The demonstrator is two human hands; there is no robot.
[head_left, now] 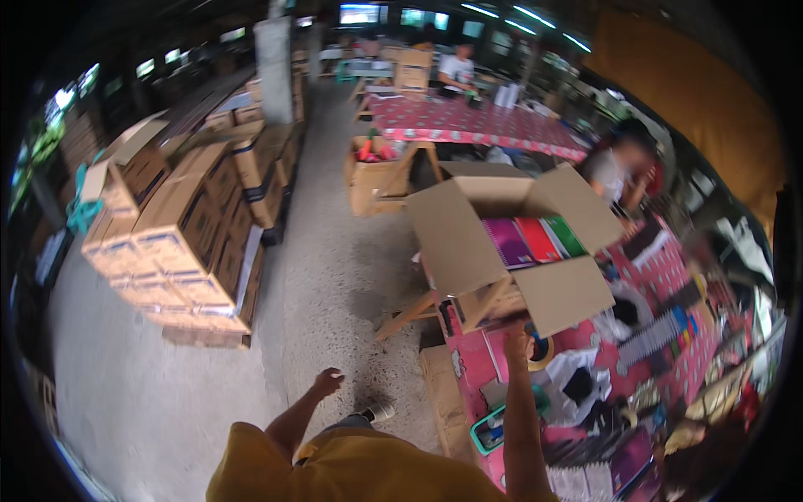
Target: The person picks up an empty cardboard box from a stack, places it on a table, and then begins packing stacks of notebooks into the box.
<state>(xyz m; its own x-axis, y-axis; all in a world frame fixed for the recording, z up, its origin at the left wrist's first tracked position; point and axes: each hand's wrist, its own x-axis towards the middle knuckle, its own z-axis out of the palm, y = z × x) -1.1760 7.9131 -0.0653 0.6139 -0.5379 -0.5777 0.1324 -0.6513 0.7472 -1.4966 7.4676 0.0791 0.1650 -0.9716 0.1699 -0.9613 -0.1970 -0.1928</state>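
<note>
An open cardboard box (548, 289) stands on the table with its flaps spread. Inside lie spiral notebooks (535, 241) with purple, red and green covers. Just below the box's near side, my right hand (519, 344) is closed on what looks like a tape dispenser, with a tan roll of tape (543, 354) beside the fingers. The grip itself is partly hidden. My left hand (328, 382) hangs over the concrete floor at my side, fingers loosely apart, holding nothing.
Stacked cartons (180, 243) rest on a pallet at left. The pink patterned table (569, 339) carries a green basket (488, 435), plastic bags (577, 376) and notebooks. One person (623, 171) is beyond the box; another (457, 69) is behind the far table (477, 120).
</note>
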